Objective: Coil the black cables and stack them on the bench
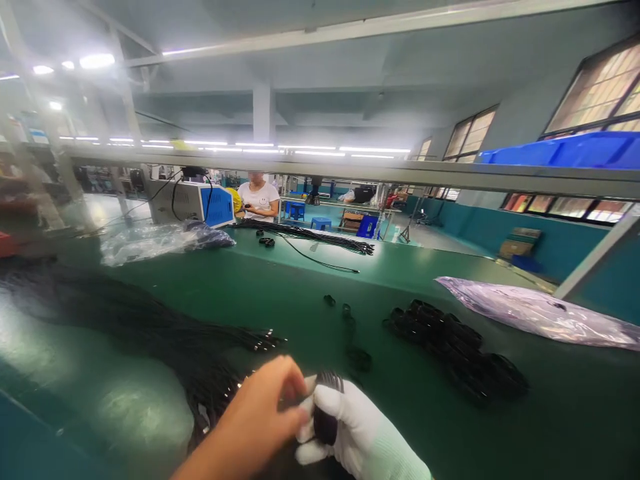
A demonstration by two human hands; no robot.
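My right hand (353, 423), in a white glove with a pale green cuff, is wrapped round a coiled black cable (326, 423) at the bottom centre. Bare and slightly blurred, my left hand (260, 413) reaches to the coil from the left, thumb and forefinger curled near its edge; whatever lies between these fingertips is hidden. Left of my hands, a long bundle of loose black cables (145, 320) with shiny ends spreads over the green table (300, 287).
A pile of coiled black cables (455, 347) lies to the right, beside a clear plastic bag (540, 310). Farther back are another plastic bag (160, 241), more cables (310, 235) and a blue-and-grey machine (193, 202). A person (259, 198) is beyond the table.
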